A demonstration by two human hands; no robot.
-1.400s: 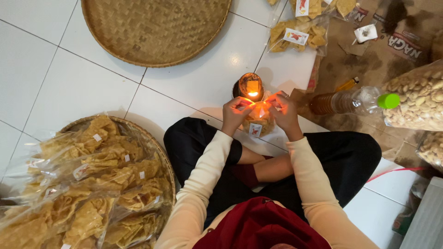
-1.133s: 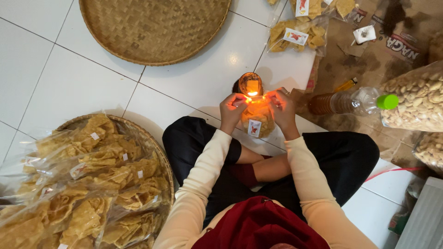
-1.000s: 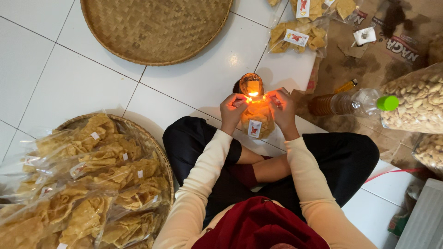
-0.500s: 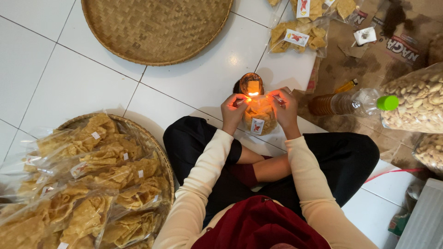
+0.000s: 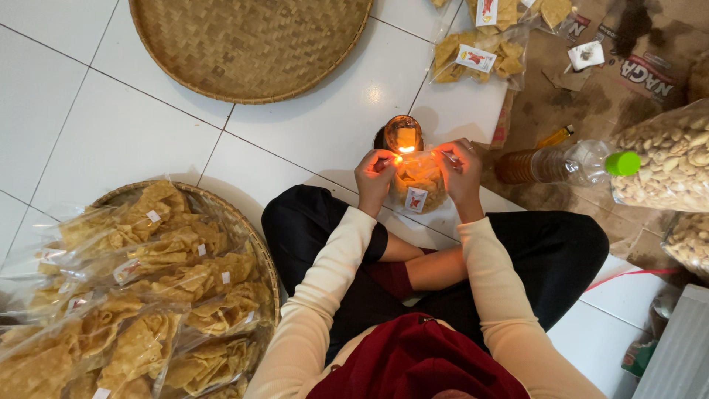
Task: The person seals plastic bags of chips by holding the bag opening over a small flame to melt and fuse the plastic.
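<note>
Both hands hold a chip packet at a small flame.

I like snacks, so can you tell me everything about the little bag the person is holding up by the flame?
The small bag is clear plastic, filled with golden-yellow fried chips. A small white label with a red mark sits low on its front. It hangs upright, stretched at the top between the left hand and the right hand, which pinch its upper corners. Its top edge is right by the small flame of the lamp on the white tiled floor, above the person's crossed legs.
</note>
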